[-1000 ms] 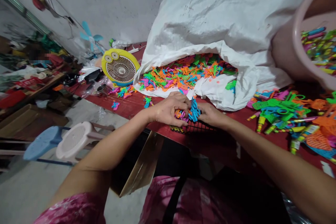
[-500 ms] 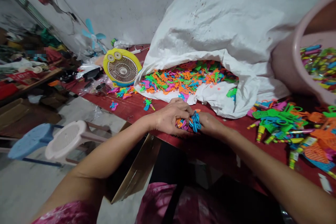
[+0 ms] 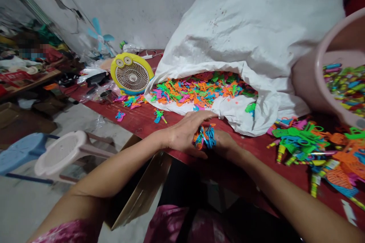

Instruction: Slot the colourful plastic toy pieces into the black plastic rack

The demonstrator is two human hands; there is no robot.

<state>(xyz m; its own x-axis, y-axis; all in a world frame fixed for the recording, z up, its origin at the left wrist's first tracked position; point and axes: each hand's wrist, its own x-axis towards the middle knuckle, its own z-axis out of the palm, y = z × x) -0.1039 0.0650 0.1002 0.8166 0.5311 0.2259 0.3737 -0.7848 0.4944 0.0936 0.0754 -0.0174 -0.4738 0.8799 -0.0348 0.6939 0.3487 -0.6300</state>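
Near the front edge of the red table, my left hand (image 3: 188, 133) curves around a bunch of small plastic pieces (image 3: 204, 137), blue and orange, its thumb and fingers spread on either side. My right hand (image 3: 225, 142) is pressed against the right side of the same bunch; its fingers are mostly hidden. Behind both hands a white sack (image 3: 225, 38) lies open, showing many small orange, green, pink and blue pieces (image 3: 196, 90). To the right, a pile of colourful plastic toys (image 3: 302, 140) with striped tubes rests on the table.
A yellow fan (image 3: 132, 74) stands at the back left, with small pieces near its base. A pink tub (image 3: 306, 72) holding striped tubes is at the right. Two stools, one white (image 3: 61, 153) and one blue (image 3: 21, 150), and a cardboard box (image 3: 142, 193) are below on the left.
My left hand has opened wider around the bunch, its fingers now stretched apart. More blue and orange pieces show between the hands. The view has shifted slightly.
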